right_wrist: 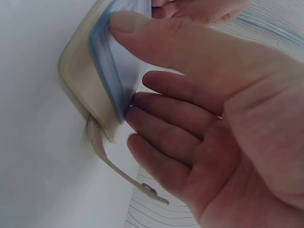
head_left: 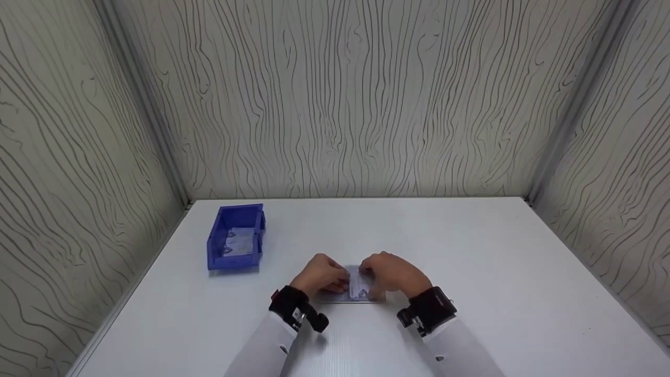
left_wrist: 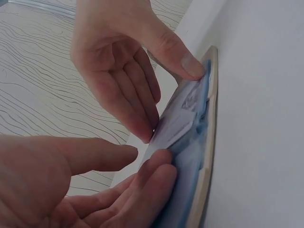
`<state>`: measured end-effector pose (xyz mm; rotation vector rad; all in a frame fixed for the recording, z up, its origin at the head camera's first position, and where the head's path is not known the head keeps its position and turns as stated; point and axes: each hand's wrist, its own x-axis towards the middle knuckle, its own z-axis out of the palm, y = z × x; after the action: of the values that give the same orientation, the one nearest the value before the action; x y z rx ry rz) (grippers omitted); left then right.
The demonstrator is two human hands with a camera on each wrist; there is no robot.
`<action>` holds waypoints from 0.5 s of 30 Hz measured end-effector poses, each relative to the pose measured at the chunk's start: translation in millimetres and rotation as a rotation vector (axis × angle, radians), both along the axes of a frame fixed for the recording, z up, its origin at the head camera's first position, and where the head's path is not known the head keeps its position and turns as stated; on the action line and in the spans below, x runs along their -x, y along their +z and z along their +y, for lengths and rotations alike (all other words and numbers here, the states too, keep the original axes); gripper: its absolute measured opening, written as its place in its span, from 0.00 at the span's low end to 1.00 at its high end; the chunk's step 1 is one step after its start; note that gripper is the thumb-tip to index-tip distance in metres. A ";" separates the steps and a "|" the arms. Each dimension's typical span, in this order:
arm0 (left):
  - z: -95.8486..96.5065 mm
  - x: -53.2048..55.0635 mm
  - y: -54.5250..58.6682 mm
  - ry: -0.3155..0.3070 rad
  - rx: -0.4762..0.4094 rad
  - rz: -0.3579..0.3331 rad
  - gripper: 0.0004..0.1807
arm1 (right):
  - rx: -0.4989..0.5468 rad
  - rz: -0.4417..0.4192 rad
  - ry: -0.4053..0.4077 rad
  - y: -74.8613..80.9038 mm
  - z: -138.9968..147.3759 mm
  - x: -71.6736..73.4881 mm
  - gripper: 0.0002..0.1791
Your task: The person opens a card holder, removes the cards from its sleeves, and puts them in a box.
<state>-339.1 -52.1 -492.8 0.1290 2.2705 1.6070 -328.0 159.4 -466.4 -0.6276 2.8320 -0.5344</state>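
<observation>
A card holder (head_left: 354, 300) with a beige cover and bluish clear plastic sleeves lies opened flat on the table. A printed card (left_wrist: 183, 111) shows under its right-hand sleeve in the left wrist view. My left hand (head_left: 323, 275) rests fingertips on the left part near the middle, its thumb (left_wrist: 109, 155) raised off the plastic. Spanning the right part, my right hand (head_left: 395, 275) holds the holder between thumb and fingers, the thumb (right_wrist: 130, 23) on the sleeve's border and the fingertips at another edge. A beige strap (right_wrist: 111, 164) with a snap sticks out from the cover.
To the left stands a blue plastic bin (head_left: 233, 263) with several printed cards (head_left: 239, 242) inside. The white table (head_left: 497, 262) meets wood-patterned panels (head_left: 356, 104) at the back and both sides.
</observation>
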 end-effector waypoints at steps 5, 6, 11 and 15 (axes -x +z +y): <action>-0.4 1.2 0.6 -0.006 0.001 -0.005 0.13 | 0.007 0.007 0.029 -2.7 -1.0 1.3 0.30; -0.4 1.4 0.7 -0.010 0.000 -0.001 0.13 | 0.009 0.011 0.042 -2.9 -1.4 1.1 0.31; -0.9 1.7 -0.3 -0.026 -0.007 0.004 0.13 | 0.025 -0.030 0.075 -1.7 -2.8 -1.7 0.38; -0.7 1.5 -1.0 -0.020 0.001 -0.005 0.12 | 0.017 -0.045 -0.004 2.5 -1.4 -3.3 0.40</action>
<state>-340.6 -52.8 -493.8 0.1468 2.2596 1.5940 -324.7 158.0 -463.9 -0.6051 2.7904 -0.5663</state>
